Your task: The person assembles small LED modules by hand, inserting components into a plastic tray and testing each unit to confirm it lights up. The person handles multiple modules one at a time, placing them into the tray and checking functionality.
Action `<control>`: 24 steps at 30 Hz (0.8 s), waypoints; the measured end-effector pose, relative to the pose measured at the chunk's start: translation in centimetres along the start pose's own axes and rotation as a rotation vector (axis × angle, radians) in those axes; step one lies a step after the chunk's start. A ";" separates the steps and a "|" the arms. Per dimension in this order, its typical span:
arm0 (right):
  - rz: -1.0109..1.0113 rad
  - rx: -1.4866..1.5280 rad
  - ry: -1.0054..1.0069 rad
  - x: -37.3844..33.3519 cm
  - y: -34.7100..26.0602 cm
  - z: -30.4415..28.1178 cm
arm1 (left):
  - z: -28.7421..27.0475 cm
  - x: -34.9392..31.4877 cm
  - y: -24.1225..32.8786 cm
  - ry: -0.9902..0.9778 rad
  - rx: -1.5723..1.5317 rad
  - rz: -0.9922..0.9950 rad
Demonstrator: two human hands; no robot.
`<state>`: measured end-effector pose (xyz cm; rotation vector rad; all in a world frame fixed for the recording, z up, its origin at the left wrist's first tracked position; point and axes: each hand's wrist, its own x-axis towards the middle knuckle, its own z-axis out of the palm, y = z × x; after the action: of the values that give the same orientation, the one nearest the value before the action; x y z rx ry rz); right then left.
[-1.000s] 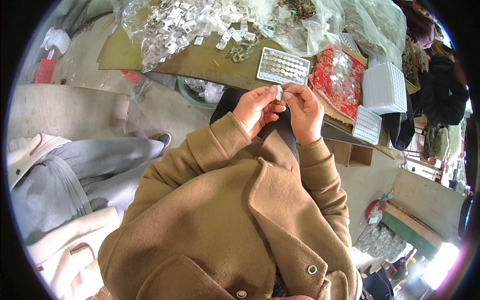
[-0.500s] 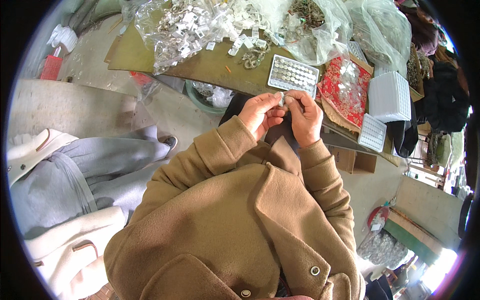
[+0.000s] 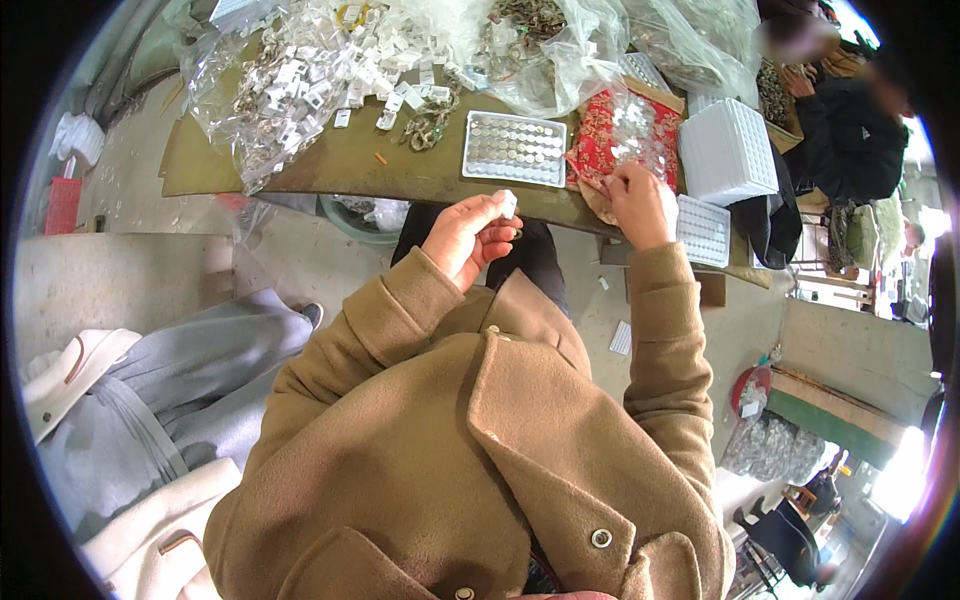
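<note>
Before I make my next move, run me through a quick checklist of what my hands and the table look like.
1. Left hand has a grip on the small white plastic piece: ok, pinched at the fingertips.
2. Right hand at the clear bag of small pieces on the red patterned cloth: ok, fingers on it.
3. Right hand's hold: cannot tell, fingertips hidden.
4. Grey tray of round silver pieces flat on the olive table: ok.
5. Tray's cells filled: ok, no gap shows.
6. White grid tray at the table edge: not ok, it overhangs.
</note>
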<state>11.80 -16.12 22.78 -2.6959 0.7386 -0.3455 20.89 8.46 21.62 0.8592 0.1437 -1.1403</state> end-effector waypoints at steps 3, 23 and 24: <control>0.080 -0.182 -0.105 1.0 0.4 0.2 | 0.5 0.2 -0.3 -0.015 0.040 -0.028; 0.155 1.281 -0.153 -4.3 -2.7 -0.1 | 3.7 1.9 -1.2 -0.017 0.125 -0.071; 0.134 1.214 -0.149 -4.3 -3.4 0.3 | 3.7 1.8 -1.3 -0.019 0.120 -0.077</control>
<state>9.76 -11.01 23.17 -1.4984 0.4252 -0.3795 19.45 4.46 22.50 0.9555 0.0941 -1.2387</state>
